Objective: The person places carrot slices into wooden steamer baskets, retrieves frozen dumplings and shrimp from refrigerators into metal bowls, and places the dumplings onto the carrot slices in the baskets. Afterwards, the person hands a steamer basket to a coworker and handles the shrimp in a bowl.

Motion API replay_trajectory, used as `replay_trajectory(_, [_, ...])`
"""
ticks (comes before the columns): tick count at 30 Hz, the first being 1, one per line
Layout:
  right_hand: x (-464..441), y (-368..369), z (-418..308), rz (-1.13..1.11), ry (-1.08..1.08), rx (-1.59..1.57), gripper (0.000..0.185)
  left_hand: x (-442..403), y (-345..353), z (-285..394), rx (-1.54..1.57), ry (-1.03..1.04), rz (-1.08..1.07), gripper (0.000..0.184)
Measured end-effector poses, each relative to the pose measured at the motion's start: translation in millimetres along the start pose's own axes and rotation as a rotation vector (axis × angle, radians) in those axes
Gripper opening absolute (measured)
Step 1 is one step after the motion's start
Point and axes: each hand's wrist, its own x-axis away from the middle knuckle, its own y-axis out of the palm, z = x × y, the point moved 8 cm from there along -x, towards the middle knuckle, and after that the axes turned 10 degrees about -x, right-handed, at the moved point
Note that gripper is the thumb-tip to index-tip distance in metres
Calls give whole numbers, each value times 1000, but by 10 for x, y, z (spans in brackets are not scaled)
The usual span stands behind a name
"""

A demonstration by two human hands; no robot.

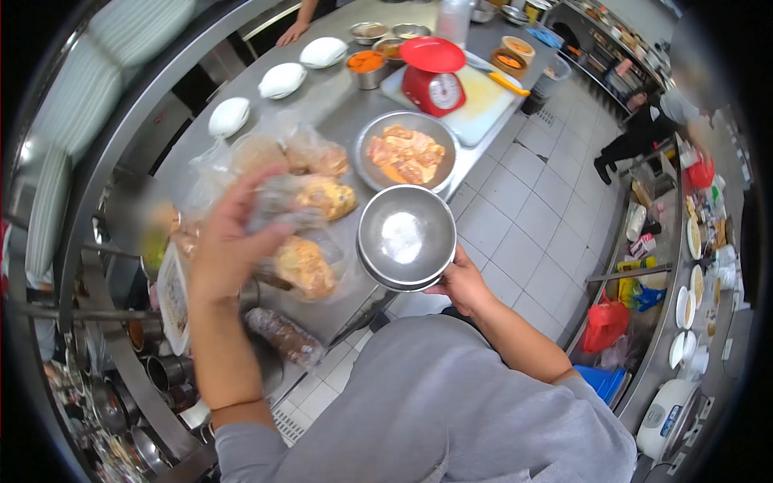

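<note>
My right hand (pixel 465 283) grips a shiny steel bowl (pixel 407 233) by its near right rim; a second rim shows beneath, so it looks like stacked bowls. Nothing lies inside the top one. My left hand (pixel 229 233) is raised over the left of the counter, slightly blurred, thumb and fingers apart. Beside and below it lie clear plastic bags of yellowish food (pixel 306 270), another such bag (pixel 326 197), and bags of paler contents (pixel 314 150). Just beyond the held bowl, a wider steel bowl (pixel 407 153) contains raw, marinated-looking meat pieces.
A red scale (pixel 433 80) stands by a white cutting board (pixel 483 113) with a yellow-handled knife (pixel 507 83). White bowls (pixel 282 80) line the counter's far left. A dark packaged roll (pixel 283 336) lies near its front edge. Another person (pixel 656 121) stands across the tiled aisle.
</note>
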Motion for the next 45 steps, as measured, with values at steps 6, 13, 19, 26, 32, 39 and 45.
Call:
replay_trajectory(6, [-82, -1160, -622, 10, -22, -36, 68, -1067, 2699, -130, -391, 72, -366, 60])
replay_trajectory(13, [-106, -2921, -1376, 180, -54, -107, 73, -1973, 4397, 41, -831, 245, -32, 26])
replay_trajectory(19, [-260, -3942, -1963, 309, -117, -195, 73, -2554, 5480, 56, -768, 201, -105, 17])
replay_trajectory(26, [-960, -4983, -2735, 462, -227, -230, 70, -3504, 5710, -219, -448, 43, -21, 14])
replay_trajectory(32, [-1518, -5787, -3739, 574, -235, -303, 65, -4681, 5813, -750, -93, -8, 132, 16])
replay_trajectory(39, [-2037, -6239, -5104, 579, -320, -327, 63, -6292, 7073, -79, -400, 71, -38, 36])
replay_trajectory(45, [-2990, -6538, -6154, 354, -394, -144, 56, -7038, 8488, 672, -362, 283, -196, 65])
